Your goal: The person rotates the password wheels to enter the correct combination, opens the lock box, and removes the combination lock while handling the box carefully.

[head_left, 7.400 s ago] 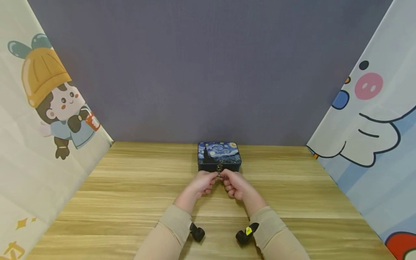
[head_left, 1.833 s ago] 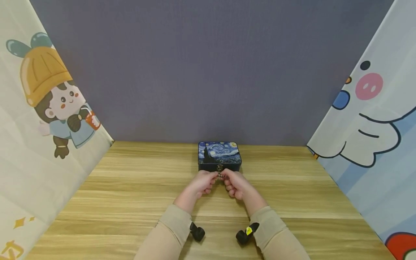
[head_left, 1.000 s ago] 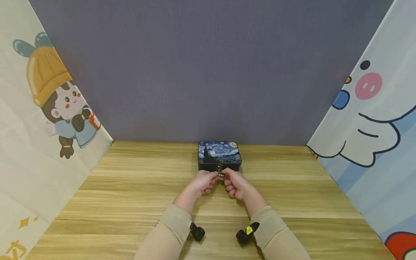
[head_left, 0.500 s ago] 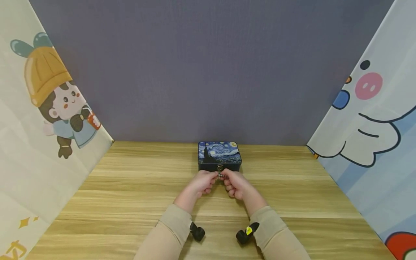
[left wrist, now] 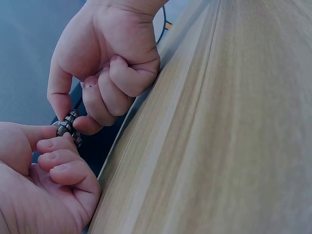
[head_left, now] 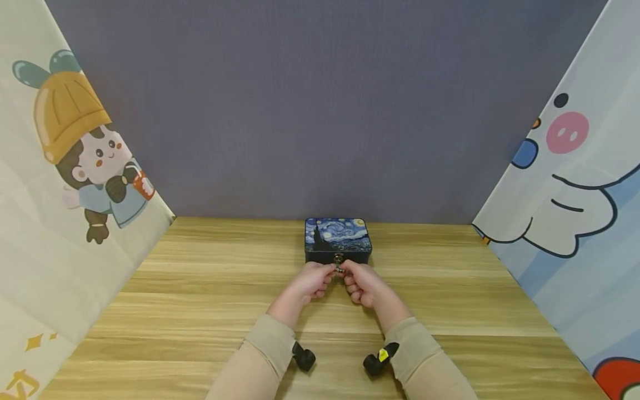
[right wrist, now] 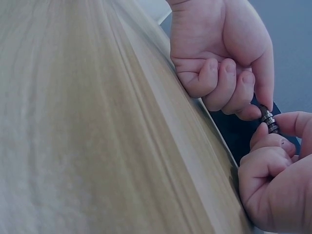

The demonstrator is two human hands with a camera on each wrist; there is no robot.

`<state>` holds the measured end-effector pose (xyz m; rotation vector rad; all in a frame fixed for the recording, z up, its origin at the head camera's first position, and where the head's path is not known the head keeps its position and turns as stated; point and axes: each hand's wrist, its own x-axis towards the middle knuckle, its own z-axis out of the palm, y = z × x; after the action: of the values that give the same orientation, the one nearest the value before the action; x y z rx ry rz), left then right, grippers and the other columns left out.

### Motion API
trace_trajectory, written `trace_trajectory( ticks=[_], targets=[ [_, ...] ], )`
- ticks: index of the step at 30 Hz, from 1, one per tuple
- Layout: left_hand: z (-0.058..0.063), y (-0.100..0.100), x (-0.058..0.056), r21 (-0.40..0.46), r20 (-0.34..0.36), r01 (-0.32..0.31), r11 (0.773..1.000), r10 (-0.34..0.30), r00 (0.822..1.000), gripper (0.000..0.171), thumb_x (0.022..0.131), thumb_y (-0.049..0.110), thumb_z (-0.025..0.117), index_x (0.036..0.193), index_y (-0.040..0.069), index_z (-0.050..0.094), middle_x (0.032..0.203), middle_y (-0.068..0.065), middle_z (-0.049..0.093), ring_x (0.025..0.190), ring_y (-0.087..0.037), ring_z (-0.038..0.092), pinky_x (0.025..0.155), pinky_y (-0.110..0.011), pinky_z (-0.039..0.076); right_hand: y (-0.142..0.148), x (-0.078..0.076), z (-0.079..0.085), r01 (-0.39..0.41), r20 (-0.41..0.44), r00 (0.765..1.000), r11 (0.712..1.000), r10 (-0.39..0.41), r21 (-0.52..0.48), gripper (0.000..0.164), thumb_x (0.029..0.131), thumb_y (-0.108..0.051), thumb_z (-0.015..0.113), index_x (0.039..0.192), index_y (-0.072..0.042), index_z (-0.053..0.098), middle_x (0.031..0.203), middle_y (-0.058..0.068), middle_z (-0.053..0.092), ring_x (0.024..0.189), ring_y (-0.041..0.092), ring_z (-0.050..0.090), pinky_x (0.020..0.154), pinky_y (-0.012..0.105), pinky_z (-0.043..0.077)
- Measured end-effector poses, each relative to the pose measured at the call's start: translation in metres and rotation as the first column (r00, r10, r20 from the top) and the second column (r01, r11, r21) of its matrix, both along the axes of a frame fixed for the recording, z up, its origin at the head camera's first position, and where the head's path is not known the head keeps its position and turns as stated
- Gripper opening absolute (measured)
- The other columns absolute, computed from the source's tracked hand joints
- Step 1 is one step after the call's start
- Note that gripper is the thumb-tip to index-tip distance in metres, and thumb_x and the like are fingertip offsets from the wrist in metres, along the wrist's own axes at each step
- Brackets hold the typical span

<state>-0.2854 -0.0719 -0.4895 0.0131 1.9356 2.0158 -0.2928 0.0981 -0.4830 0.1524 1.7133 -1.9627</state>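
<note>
A small tin box (head_left: 338, 236) with a swirling blue night-sky painting on its lid sits closed at the back of the table. From the brass-coloured clasp (head_left: 338, 258) on its front hangs a small combination padlock (right wrist: 268, 120) with ridged number rings. My left hand (head_left: 312, 279) pinches the lock's left end between thumb and index finger, its other fingers curled into the palm. On the opposite end, my right hand (head_left: 364, 283) pinches the rings the same way. In the left wrist view, the dark padlock (left wrist: 67, 124) shows between both sets of fingertips; the fingers hide its ends.
The wood-grain table (head_left: 225, 278) runs up to a grey panel (head_left: 320, 111) right behind the box. Printed cartoon curtains stand at the left (head_left: 30, 233) and right (head_left: 595, 222). Black wrist cameras (head_left: 304, 357) sit at both cuffs.
Both hands keep their pinch on the padlock in the same place. Its rings showed a little more between the fingertips one second ago. The box has not moved.
</note>
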Motion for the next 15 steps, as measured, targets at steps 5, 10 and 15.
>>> trace_trajectory(
  ticks=[5,10,15],
  targets=[
    [0.0003,0.0001,0.0005,-0.003,-0.004,-0.003,1.0,0.003,1.0,0.032,0.105,0.024,0.055,0.079,0.005,0.054,0.058,0.005,0.035,0.044,-0.007,0.026,0.042,-0.022,0.026,0.0002,-0.0002,-0.0011,-0.002,-0.011,1.0,1.0,0.002,-0.005,0.019,0.09,-0.025,0.057,0.081,-0.01,0.051,0.057,-0.009,0.029,0.043,0.003,0.022,0.038,0.018,0.019],
    [0.0014,0.0,0.0011,-0.009,-0.004,-0.002,1.0,0.002,1.0,0.032,0.105,0.024,0.055,0.08,0.004,0.055,0.059,0.005,0.036,0.045,-0.008,0.027,0.043,-0.022,0.026,0.0001,-0.0001,-0.0013,0.002,-0.016,1.0,1.0,-0.002,-0.005,0.019,0.09,-0.025,0.058,0.081,-0.01,0.051,0.057,-0.009,0.028,0.043,0.003,0.022,0.038,0.018,0.019],
    [0.0007,0.0,0.0004,-0.01,-0.005,-0.001,1.0,0.001,1.0,0.032,0.105,0.024,0.055,0.08,0.004,0.055,0.059,0.005,0.037,0.045,-0.007,0.027,0.043,-0.022,0.026,-0.0001,0.0005,-0.0006,0.003,-0.015,1.0,1.0,-0.003,-0.009,0.018,0.09,-0.024,0.057,0.08,-0.011,0.051,0.057,-0.01,0.028,0.042,0.003,0.022,0.038,0.018,0.019]
  ],
)
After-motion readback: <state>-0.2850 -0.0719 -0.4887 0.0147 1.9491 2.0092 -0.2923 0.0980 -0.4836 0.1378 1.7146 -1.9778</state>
